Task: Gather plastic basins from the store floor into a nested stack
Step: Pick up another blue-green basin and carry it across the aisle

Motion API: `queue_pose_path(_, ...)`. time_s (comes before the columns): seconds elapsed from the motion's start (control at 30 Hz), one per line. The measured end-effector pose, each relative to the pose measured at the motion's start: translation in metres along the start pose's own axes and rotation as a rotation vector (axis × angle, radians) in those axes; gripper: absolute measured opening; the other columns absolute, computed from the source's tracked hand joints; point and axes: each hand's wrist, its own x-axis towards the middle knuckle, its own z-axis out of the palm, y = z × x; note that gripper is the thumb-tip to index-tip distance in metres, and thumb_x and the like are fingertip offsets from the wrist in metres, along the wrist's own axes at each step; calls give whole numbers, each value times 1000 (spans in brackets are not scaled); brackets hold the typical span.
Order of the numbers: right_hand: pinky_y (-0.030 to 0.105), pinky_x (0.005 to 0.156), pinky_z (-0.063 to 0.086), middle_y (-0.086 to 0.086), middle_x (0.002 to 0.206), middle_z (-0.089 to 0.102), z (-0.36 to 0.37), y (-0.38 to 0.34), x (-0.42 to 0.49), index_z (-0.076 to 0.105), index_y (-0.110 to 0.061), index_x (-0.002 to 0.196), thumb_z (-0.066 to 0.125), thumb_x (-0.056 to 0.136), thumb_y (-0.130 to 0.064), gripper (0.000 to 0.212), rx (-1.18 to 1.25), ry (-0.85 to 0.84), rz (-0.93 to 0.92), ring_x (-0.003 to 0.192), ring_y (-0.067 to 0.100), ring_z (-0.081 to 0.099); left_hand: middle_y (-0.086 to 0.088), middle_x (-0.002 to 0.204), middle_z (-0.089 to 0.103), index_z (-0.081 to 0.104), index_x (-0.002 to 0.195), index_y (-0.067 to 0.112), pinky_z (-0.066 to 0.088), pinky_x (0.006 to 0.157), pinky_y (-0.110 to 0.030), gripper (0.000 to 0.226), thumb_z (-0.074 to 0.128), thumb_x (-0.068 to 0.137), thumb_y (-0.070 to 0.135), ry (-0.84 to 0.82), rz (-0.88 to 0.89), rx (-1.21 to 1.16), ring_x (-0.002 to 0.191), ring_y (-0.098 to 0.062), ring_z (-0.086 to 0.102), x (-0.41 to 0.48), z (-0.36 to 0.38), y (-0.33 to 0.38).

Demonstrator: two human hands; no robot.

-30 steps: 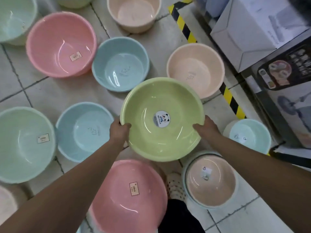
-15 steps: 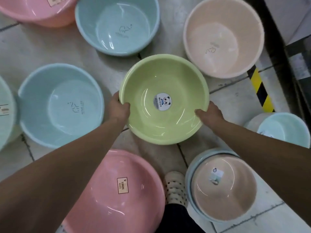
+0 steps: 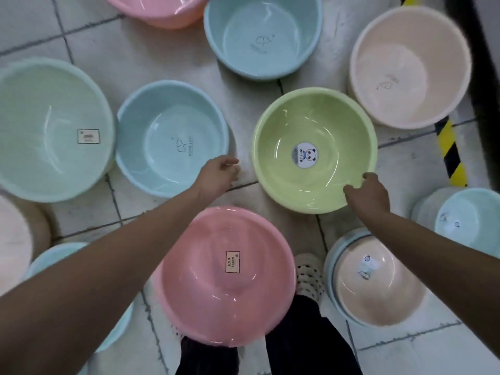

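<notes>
Our right hand (image 3: 368, 194) grips the near right rim of the green basin (image 3: 324, 117), fingers curled over the lip. The basin is mouth up, with a round panda sticker (image 3: 304, 155) on its bottom. We cannot tell whether it rests on the tiled floor (image 3: 162, 63) or hangs just above it. It lies toward the floor's right edge, where yellow-black tape (image 3: 450, 152) runs, just beside the beige basin (image 3: 411, 66) at the far right. Our left hand (image 3: 219, 174) holds nothing, its fingers loosely curled, between the green basin and the blue basin (image 3: 173, 139) to its left. The pink basin (image 3: 227, 293) lies nearest us, toward the near edge.
</notes>
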Motion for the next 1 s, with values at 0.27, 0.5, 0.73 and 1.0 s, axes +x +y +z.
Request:
queue_pose_path(0.27, 31, 93, 41, 10, 134, 60, 51, -108, -114, 49, -12, 139, 59, 94, -23, 47, -62, -237, -449, 121, 26, 56, -13, 99, 68, 62, 112, 5, 54, 91, -44, 18, 56, 96, 9, 313, -141, -470, 84, -27, 67, -81, -114, -61)
queue_pose_path(0.5, 26, 83, 37, 16, 139, 55, 134, -181, -129, 38, -7, 146, 59, 94, -24, 59, -46, -312, -362, 113, 29, 58, -12, 98, 65, 61, 112, 2, 57, 85, -39, 30, 66, 91, 23, 466, -279, -654, 88, -23, 64, -81, -173, -147)
queue_pose_path(0.73, 42, 94, 52, 11, 120, 61, 208, -203, -68, 42, -6, 138, 69, 82, -36, 69, 190, -222, -175, 106, 35, 64, -9, 120, 61, 50, 130, 12, 51, 99, -46, 62, 75, 79, 37, 414, -223, -631, 110, -26, 61, 11, -171, -153)
queue_pose_path(1.0, 54, 84, 59, 14, 95, 70, 227, -199, -15, 64, -11, 95, 77, 70, -19, 29, 251, -183, -140, 91, 36, 71, -7, 122, 60, 34, 139, 18, 50, 98, -43, 71, 69, 78, 9, 368, -97, -478, 110, -28, 60, 61, -152, -155)
